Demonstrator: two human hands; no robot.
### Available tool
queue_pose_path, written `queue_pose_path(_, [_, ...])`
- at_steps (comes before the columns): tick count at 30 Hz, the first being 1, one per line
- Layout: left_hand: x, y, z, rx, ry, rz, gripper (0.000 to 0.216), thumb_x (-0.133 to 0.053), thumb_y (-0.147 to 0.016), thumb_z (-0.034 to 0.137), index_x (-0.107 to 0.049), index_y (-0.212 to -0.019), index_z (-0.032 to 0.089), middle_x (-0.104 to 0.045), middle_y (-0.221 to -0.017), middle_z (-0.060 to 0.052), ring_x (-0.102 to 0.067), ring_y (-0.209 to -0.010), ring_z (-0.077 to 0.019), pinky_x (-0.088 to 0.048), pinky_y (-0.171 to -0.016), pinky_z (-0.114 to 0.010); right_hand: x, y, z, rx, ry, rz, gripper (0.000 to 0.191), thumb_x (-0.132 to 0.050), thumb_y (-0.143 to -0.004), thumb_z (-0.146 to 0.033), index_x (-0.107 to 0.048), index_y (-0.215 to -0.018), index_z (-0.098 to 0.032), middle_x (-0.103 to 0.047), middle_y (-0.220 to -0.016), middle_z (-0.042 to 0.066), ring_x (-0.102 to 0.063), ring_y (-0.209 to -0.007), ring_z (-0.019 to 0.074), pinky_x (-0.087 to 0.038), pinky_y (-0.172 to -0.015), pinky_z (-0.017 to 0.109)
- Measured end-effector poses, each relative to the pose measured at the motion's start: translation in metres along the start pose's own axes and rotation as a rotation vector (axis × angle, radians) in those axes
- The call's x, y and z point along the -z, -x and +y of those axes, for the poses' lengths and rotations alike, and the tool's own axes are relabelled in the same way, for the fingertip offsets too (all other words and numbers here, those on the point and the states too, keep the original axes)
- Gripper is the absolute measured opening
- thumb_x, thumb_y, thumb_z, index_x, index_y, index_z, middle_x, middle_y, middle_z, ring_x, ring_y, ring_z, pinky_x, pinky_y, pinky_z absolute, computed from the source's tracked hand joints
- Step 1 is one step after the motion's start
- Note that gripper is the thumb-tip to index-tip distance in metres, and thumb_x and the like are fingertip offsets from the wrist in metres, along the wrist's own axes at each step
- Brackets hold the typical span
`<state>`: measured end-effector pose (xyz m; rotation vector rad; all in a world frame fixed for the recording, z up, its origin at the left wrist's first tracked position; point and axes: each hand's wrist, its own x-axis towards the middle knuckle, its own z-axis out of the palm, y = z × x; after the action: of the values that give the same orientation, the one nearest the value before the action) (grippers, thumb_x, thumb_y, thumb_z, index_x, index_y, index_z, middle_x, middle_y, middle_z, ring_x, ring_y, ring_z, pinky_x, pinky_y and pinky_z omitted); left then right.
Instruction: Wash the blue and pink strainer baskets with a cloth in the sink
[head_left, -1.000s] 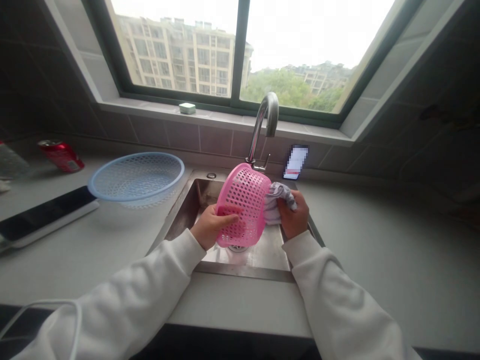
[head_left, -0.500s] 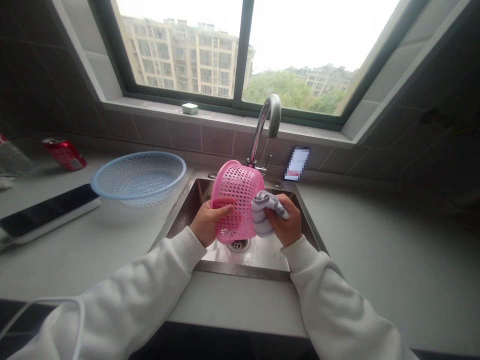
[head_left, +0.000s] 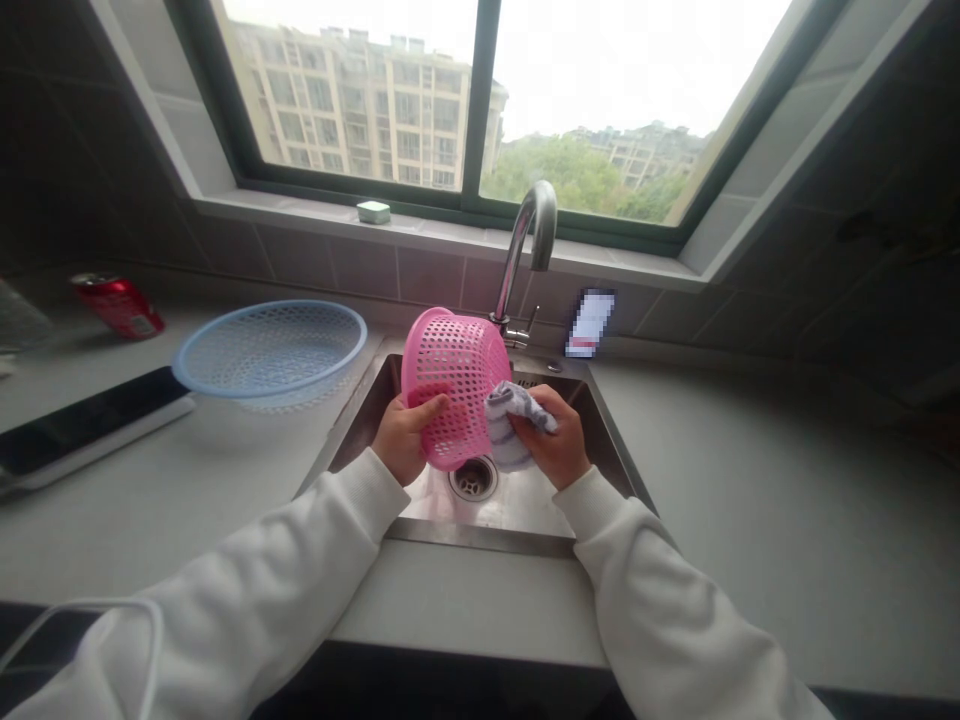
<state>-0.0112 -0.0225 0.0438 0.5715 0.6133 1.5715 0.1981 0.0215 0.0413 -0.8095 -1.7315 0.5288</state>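
Over the sink (head_left: 480, 537), my left hand (head_left: 405, 435) grips a pink plastic basket (head_left: 459, 375) full of small holes, thumb on its outer wall. The basket is tipped on its side, with its rim to the left and its base to the right. My right hand (head_left: 559, 440) is closed round a bunched grey-and-white cloth (head_left: 506, 430), which lies against the base end of the basket. The fingers behind the basket and within the cloth are partly hidden. Below the basket the sink drain (head_left: 473, 480) shows.
A chrome faucet (head_left: 536, 225) rises behind the sink. On the left counter are a light blue basket (head_left: 270, 350), a red can (head_left: 118, 305) and a long black-topped device (head_left: 97, 420). A phone (head_left: 591, 323) leans at the back right. A small green box (head_left: 373, 212) sits on the windowsill.
The pink basket has shifted a little to the left and up, and more of the drain shows. My right hand and the cloth have moved left with it. Both hands keep their hold.
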Motion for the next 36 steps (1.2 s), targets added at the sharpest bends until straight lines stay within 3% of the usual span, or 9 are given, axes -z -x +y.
queue_pose_path(8, [0.005, 0.002, 0.016, 0.194, -0.034, -0.125, 0.031, -0.094, -0.063, 0.017, -0.078, -0.089, 0.014, -0.078, -0.072, -0.006, -0.075, -0.062, -0.0223, -0.063, -0.057, -0.032, 0.042, -0.016, 0.069, -0.229, 0.315, 0.278, 0.028, -0.070, -0.078, -0.048, -0.072, -0.084, -0.020, -0.071, -0.078, 0.004, -0.062, -0.074, 0.0219, -0.051, -0.072, 0.036])
queue_pose_path(13, [0.003, 0.003, 0.009, 0.399, -0.255, -0.236, 0.033, -0.096, -0.061, 0.019, -0.080, -0.087, 0.008, -0.079, -0.076, -0.012, -0.075, -0.066, -0.0231, -0.062, -0.065, -0.034, 0.038, -0.019, 0.056, -0.279, 0.067, 0.488, 0.033, -0.074, -0.075, -0.048, -0.068, -0.088, -0.019, -0.069, -0.076, 0.002, -0.060, -0.067, 0.0196, -0.050, -0.065, 0.035])
queue_pose_path(16, [0.001, 0.003, -0.001, 0.404, -0.327, -0.224, 0.039, -0.096, -0.061, 0.023, -0.081, -0.093, 0.007, -0.080, -0.086, -0.016, -0.076, -0.073, -0.0251, -0.062, -0.070, -0.036, 0.024, -0.012, 0.023, -0.135, -0.040, 0.381, 0.028, -0.074, -0.081, -0.045, -0.068, -0.094, -0.021, -0.069, -0.081, 0.002, -0.063, -0.069, 0.0204, -0.053, -0.064, 0.036])
queue_pose_path(18, [0.001, 0.002, -0.005, 0.374, -0.332, -0.204, 0.040, -0.096, -0.061, 0.025, -0.081, -0.093, 0.007, -0.081, -0.087, -0.016, -0.076, -0.074, -0.0257, -0.062, -0.072, -0.037, 0.016, -0.004, 0.003, 0.047, -0.015, 0.185, 0.022, -0.075, -0.083, -0.041, -0.070, -0.093, -0.022, -0.071, -0.087, 0.003, -0.066, -0.078, 0.0227, -0.055, -0.070, 0.038])
queue_pose_path(20, [0.003, 0.001, -0.006, 0.368, -0.327, -0.187, 0.038, -0.096, -0.061, 0.024, -0.080, -0.091, 0.006, -0.081, -0.084, -0.016, -0.076, -0.072, -0.0255, -0.061, -0.072, -0.037, 0.012, 0.000, -0.003, 0.127, 0.037, 0.096, 0.017, -0.075, -0.083, -0.038, -0.071, -0.091, -0.023, -0.071, -0.087, 0.002, -0.067, -0.082, 0.0227, -0.055, -0.073, 0.038])
queue_pose_path(25, [0.008, 0.000, 0.003, 0.387, -0.201, -0.187, 0.033, -0.093, -0.067, 0.021, -0.079, -0.094, 0.010, -0.079, -0.076, -0.012, -0.075, -0.066, -0.0233, -0.063, -0.066, -0.034, 0.031, -0.010, 0.041, -0.103, 0.225, 0.349, 0.023, -0.071, -0.080, -0.043, -0.069, -0.088, -0.020, -0.069, -0.082, 0.003, -0.062, -0.074, 0.0222, -0.053, -0.074, 0.041])
queue_pose_path(28, [0.007, 0.000, 0.006, 0.352, -0.156, -0.192, 0.032, -0.092, -0.067, 0.020, -0.077, -0.093, 0.010, -0.078, -0.074, -0.011, -0.074, -0.062, -0.0217, -0.062, -0.061, -0.031, 0.041, -0.017, 0.060, -0.259, 0.263, 0.394, 0.026, -0.069, -0.076, -0.045, -0.068, -0.082, -0.020, -0.067, -0.075, 0.002, -0.060, -0.071, 0.0216, -0.051, -0.072, 0.040])
queue_pose_path(31, [0.002, 0.002, 0.004, 0.307, -0.123, -0.183, 0.032, -0.092, -0.067, 0.018, -0.076, -0.093, 0.009, -0.078, -0.075, -0.010, -0.074, -0.063, -0.0212, -0.063, -0.063, -0.032, 0.033, -0.015, 0.043, -0.254, 0.206, 0.358, 0.026, -0.070, -0.078, -0.044, -0.069, -0.086, -0.019, -0.069, -0.076, 0.002, -0.061, -0.070, 0.0205, -0.051, -0.070, 0.036])
queue_pose_path(36, [-0.001, 0.003, -0.002, 0.212, -0.072, -0.107, 0.034, -0.089, -0.071, 0.017, -0.074, -0.101, 0.009, -0.080, -0.084, -0.010, -0.077, -0.071, -0.0249, -0.065, -0.066, -0.037, 0.009, 0.000, -0.007, -0.051, 0.008, 0.089, 0.020, -0.072, -0.084, -0.041, -0.070, -0.091, -0.022, -0.071, -0.084, 0.002, -0.065, -0.074, 0.0205, -0.053, -0.068, 0.035])
